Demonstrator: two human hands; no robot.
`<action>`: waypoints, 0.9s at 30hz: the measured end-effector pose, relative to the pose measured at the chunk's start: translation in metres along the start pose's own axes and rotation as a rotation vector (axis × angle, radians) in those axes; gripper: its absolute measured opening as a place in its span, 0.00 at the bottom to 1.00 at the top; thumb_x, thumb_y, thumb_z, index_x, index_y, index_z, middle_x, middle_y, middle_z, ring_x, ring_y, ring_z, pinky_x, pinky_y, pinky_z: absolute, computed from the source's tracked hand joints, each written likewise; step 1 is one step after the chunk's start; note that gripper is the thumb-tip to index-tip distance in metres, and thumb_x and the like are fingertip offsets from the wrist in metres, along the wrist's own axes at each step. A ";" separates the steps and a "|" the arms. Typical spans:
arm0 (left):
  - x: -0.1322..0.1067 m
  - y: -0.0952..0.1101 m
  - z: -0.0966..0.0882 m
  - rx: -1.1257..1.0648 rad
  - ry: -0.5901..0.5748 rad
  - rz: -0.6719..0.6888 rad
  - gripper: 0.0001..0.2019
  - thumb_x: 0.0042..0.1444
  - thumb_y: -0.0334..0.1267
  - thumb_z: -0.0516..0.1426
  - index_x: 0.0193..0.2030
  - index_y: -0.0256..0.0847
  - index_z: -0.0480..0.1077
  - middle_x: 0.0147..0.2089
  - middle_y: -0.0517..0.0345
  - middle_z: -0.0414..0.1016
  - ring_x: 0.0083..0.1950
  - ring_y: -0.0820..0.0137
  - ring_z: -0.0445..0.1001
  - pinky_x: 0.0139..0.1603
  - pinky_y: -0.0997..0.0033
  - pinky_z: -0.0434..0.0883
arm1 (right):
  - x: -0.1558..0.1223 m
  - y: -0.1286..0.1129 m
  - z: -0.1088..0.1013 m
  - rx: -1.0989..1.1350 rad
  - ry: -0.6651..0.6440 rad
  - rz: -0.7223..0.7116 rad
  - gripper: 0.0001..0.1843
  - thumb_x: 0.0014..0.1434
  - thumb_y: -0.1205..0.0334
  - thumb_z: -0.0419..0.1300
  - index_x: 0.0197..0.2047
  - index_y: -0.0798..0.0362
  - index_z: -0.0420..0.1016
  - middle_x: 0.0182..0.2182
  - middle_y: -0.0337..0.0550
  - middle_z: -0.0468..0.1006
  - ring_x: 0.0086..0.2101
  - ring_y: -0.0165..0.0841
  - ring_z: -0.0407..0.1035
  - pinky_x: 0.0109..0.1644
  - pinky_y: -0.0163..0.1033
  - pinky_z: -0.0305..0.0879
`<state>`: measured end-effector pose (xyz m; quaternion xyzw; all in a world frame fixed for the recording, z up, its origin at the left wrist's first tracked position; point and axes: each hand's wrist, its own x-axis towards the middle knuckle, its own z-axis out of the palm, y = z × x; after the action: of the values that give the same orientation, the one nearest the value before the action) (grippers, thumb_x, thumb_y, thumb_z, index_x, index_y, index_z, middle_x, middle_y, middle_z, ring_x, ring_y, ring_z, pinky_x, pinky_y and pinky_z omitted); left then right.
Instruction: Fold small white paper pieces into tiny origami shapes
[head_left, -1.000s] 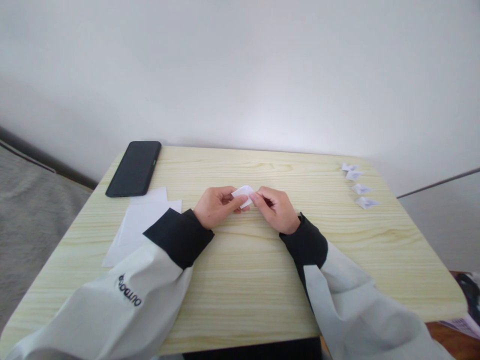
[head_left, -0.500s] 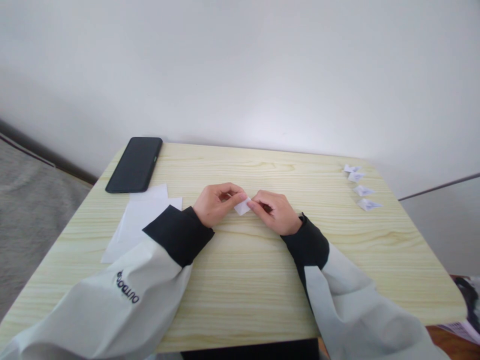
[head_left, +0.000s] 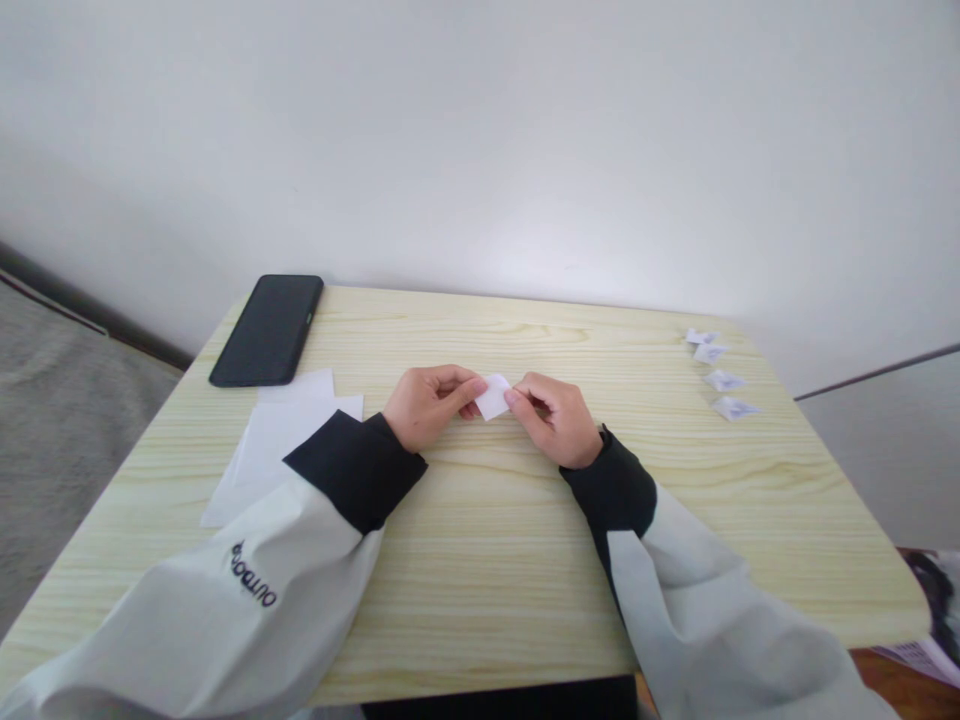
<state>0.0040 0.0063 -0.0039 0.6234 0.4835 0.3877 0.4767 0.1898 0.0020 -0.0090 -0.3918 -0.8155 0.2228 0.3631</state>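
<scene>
Between my two hands is a small square of folded white paper (head_left: 493,397), held up over the middle of the table. My left hand (head_left: 435,402) pinches its left corner between thumb and fingers. On the opposite corner, the thumb and index finger of my right hand (head_left: 551,415) are closed. Several small folded paper pieces (head_left: 726,380) stand in a row at the right side of the table. Flat white paper sheets (head_left: 289,430) lie by my left forearm, partly covered by the sleeve.
A black tablet or large phone (head_left: 268,330) lies at the back left, touching the paper sheets. The light wood-grain table (head_left: 480,560) meets a white wall (head_left: 480,150) at its far edge. A grey surface (head_left: 67,430) is off to the left.
The folded paper has turned between my fingers and more of its flat face shows. My fingers have spread slightly apart along it.
</scene>
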 end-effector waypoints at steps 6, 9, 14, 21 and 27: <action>0.001 -0.001 0.002 -0.017 -0.023 -0.013 0.15 0.50 0.46 0.58 0.31 0.34 0.73 0.27 0.56 0.77 0.27 0.74 0.73 0.30 0.75 0.72 | 0.000 0.003 0.001 0.020 -0.028 0.061 0.17 0.61 0.59 0.50 0.22 0.55 0.61 0.18 0.34 0.59 0.20 0.24 0.53 0.25 0.32 0.50; 0.001 -0.002 0.002 -0.038 -0.045 -0.011 0.18 0.48 0.48 0.59 0.37 0.33 0.73 0.30 0.54 0.77 0.28 0.73 0.73 0.29 0.75 0.72 | 0.000 0.003 0.000 0.034 -0.005 0.069 0.16 0.62 0.58 0.49 0.24 0.55 0.64 0.19 0.35 0.62 0.21 0.24 0.55 0.26 0.32 0.51; 0.000 -0.007 0.002 -0.034 -0.095 -0.014 0.18 0.44 0.47 0.62 0.37 0.35 0.74 0.30 0.55 0.78 0.30 0.70 0.74 0.31 0.74 0.70 | 0.001 0.003 0.001 0.015 -0.009 0.014 0.14 0.62 0.59 0.49 0.26 0.54 0.65 0.21 0.36 0.64 0.22 0.25 0.57 0.27 0.32 0.52; -0.002 -0.003 0.001 -0.009 -0.098 -0.051 0.18 0.43 0.49 0.62 0.35 0.36 0.76 0.31 0.55 0.79 0.34 0.66 0.76 0.35 0.70 0.72 | 0.001 0.003 0.001 -0.001 -0.039 -0.014 0.15 0.63 0.59 0.48 0.26 0.54 0.65 0.21 0.37 0.64 0.23 0.26 0.57 0.28 0.33 0.53; -0.001 0.000 -0.002 0.131 -0.052 0.023 0.19 0.53 0.51 0.54 0.31 0.36 0.77 0.29 0.56 0.79 0.31 0.69 0.74 0.33 0.74 0.71 | 0.001 0.003 0.001 -0.006 -0.023 -0.015 0.14 0.63 0.60 0.48 0.27 0.54 0.64 0.22 0.37 0.63 0.23 0.25 0.57 0.29 0.33 0.53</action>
<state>0.0015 0.0063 -0.0035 0.6685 0.4882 0.3442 0.4430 0.1904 0.0045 -0.0108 -0.3841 -0.8232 0.2218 0.3544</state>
